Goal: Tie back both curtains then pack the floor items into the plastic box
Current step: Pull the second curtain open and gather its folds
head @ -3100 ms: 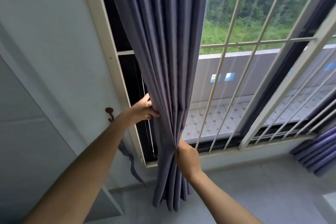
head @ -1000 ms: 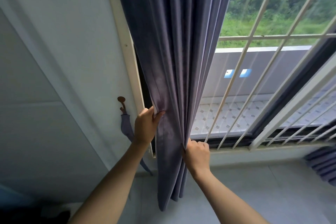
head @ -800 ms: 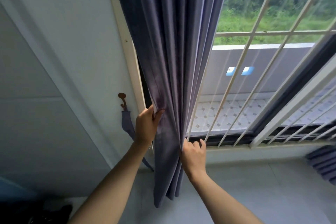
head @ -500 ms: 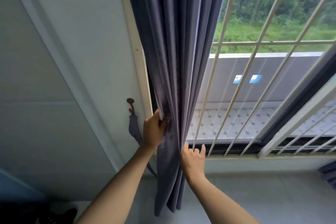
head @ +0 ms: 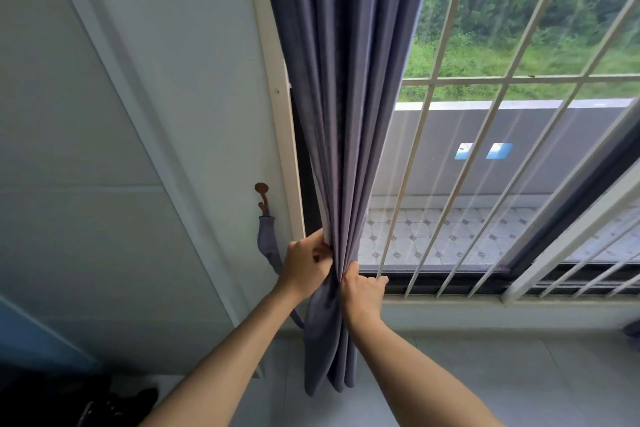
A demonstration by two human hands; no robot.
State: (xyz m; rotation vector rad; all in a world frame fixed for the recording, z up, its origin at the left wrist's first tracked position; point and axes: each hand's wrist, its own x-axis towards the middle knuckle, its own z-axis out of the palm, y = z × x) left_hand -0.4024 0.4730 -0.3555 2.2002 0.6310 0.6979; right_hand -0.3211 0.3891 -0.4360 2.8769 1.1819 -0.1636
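A grey-purple curtain [head: 343, 114] hangs at the left side of the window, bunched into narrow folds. My left hand [head: 304, 267] grips its left edge at sill height. My right hand [head: 360, 291] presses the folds together from the right, fingers wrapped behind them. The two hands almost touch around the bundle. A matching fabric tieback [head: 268, 246] dangles from a brown wall hook [head: 262, 196] just left of my left hand, hanging loose down the wall.
White window bars [head: 433, 149] run close behind the curtain on the right. The white window frame [head: 277, 97] stands to its left. Dark items [head: 114, 402] lie on the floor at the bottom left. Grey floor tiles [head: 485, 374] spread below the sill.
My hands have come closer together and squeezed the curtain into a tighter bundle. My right hand has closed round the folds. The view has shifted a little to the left.
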